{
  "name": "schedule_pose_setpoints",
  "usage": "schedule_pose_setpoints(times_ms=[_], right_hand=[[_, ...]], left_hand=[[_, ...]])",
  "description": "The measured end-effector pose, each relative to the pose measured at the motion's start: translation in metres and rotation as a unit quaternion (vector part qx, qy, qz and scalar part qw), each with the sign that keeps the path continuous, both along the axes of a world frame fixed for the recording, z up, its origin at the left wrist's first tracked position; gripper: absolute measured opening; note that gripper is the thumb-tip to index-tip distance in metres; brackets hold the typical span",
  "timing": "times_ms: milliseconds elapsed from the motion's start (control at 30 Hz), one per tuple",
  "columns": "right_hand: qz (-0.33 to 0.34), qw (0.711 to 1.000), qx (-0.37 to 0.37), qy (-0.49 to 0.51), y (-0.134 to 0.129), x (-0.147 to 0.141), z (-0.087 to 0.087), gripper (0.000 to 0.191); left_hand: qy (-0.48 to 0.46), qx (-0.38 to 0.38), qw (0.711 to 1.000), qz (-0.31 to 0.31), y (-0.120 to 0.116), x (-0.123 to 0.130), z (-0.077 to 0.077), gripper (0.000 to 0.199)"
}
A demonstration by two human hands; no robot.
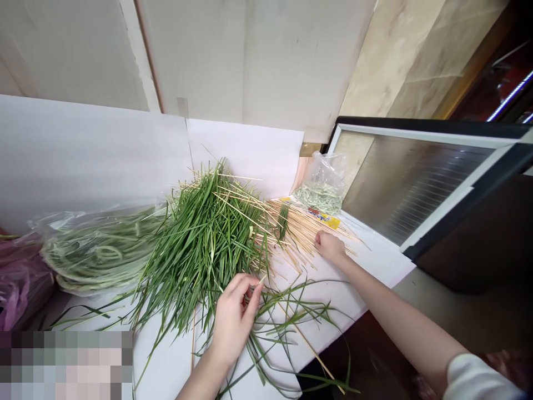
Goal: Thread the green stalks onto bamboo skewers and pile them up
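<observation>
A big heap of long green garlic chives [200, 239] covers the middle of the white table, with thin bamboo skewers [297, 228] spread to its right. My left hand [235, 311] is in front of the heap, thumb and fingers pinched on a chive's pale end. Loose chive leaves [300, 311] trail over the table beside it. Further right, my right hand [331, 246] reaches to the skewers, its curled fingers closed at their near ends; exactly how many it grips is hidden. A small folded chive bundle [283, 219] lies on the skewers.
Left of the heap lies a clear bag of long green beans [100, 255], then a purple plastic bag [25, 283]. A clear bag of pale green pieces [320, 189] stands at the back right. A framed glass panel [416, 178] borders the table's right side.
</observation>
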State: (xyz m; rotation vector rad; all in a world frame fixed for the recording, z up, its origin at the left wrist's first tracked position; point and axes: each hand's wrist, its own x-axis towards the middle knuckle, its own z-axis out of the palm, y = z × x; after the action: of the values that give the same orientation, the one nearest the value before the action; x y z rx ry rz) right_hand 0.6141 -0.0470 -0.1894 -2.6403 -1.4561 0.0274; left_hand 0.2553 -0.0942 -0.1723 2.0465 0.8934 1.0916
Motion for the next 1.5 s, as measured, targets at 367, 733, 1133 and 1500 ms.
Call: schedule_pose_setpoints(times_ms=[367,733,1133,1500], right_hand=[[0.044,0.996,0.068,0.044,-0.021,0.029,0.025,0.021],[0.257,0.881,0.259,0.301,-0.166,-0.098,0.021,0.04],[0.341,0.876,0.196,0.28,-0.162,-0.139,-0.002,0.032],[0.366,0.877,0.122,0.285,-0.169,-0.139,0.015,0.032]], left_hand=[[-0.044,-0.042,0.998,-0.012,0.004,0.001,-0.001,0.024],[-0.259,-0.315,0.912,-0.048,0.014,0.007,-0.013,0.024],[-0.393,-0.466,0.793,-0.009,0.015,0.003,-0.006,0.029],[-0.4,-0.509,0.761,-0.035,0.017,0.002,-0.007,0.029]])
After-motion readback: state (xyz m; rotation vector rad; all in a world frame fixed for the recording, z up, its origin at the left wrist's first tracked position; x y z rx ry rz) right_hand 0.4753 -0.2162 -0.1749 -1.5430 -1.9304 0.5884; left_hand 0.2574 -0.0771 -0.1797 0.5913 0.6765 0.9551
